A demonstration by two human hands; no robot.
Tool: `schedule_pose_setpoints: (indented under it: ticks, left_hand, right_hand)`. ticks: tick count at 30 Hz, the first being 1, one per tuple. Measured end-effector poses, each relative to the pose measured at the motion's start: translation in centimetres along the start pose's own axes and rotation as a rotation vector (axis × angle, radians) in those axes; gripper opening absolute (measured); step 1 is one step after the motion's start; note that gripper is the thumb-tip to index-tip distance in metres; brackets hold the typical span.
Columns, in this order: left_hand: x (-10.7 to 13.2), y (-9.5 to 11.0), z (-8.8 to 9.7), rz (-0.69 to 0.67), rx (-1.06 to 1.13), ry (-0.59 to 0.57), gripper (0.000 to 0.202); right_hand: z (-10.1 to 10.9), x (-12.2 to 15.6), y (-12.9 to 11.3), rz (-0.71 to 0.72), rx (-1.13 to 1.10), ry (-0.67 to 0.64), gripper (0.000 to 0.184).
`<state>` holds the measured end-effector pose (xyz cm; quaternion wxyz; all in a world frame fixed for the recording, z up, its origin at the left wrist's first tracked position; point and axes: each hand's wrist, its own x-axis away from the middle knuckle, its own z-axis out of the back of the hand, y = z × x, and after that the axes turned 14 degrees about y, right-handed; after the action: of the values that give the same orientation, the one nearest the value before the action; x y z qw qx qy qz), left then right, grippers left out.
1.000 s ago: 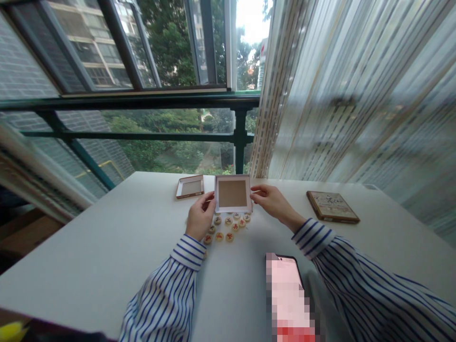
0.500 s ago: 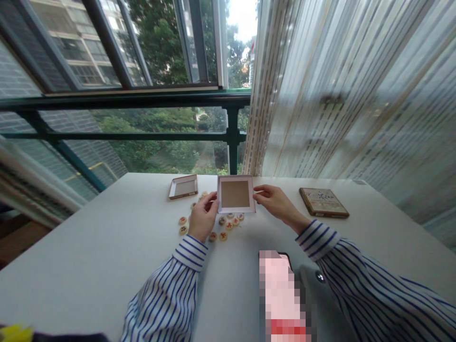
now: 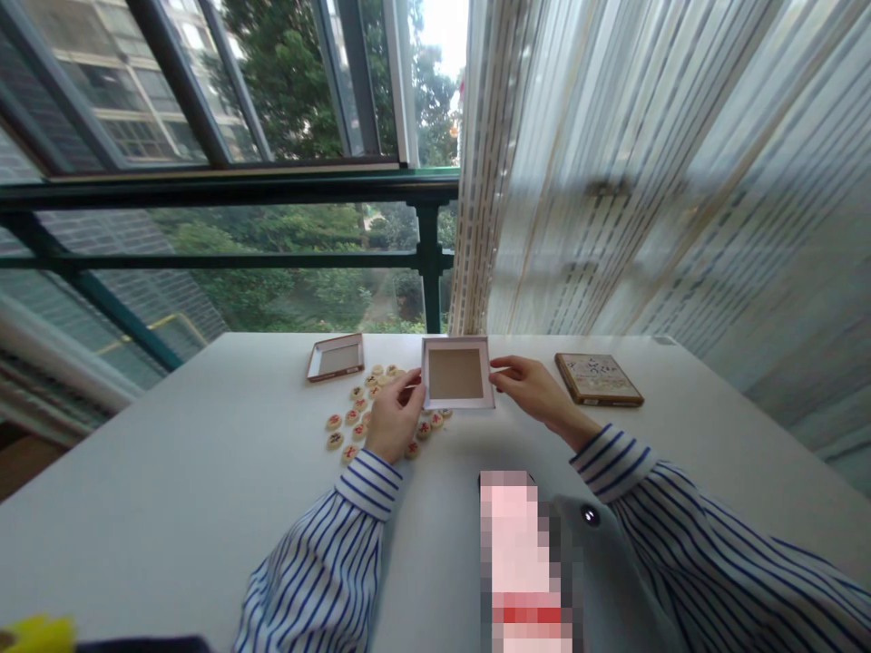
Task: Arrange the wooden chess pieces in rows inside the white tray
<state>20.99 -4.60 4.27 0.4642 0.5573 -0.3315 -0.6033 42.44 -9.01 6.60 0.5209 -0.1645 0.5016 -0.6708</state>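
Between my hands a shallow cardboard box [image 3: 457,373] is tilted up, its pale rim and brown inside facing me. My left hand [image 3: 395,415] pinches its left edge. On the opposite edge are the fingertips of my right hand [image 3: 534,388]. Below and left of the box lie several round Chinese chess pieces [image 3: 334,441] with red or dark characters, partly covered by my left hand and the box. Further back on the left rests another shallow open box [image 3: 336,357].
A flat box with a printed top [image 3: 599,378] lies on the white table [image 3: 170,481] at the right. Closer to me are a phone with a blurred-out screen [image 3: 521,544] and a grey object [image 3: 612,562]. Behind the table are a green railing [image 3: 272,260] and striped curtains [image 3: 578,181].
My hands and the box sit slightly further right relative to the table, uncovering more chess pieces on the left. The view has turned a little to the right.
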Motion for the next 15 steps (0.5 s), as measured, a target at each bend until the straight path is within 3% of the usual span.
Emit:
schedule_pose_setpoints:
  ticks: [15]
  left_hand:
    - [1.1,0.3,-2.0,0.000,-0.066,-0.071,0.040]
  right_hand:
    - [2.1,1.1,0.9,-0.071,-0.005,0.024,0.032]
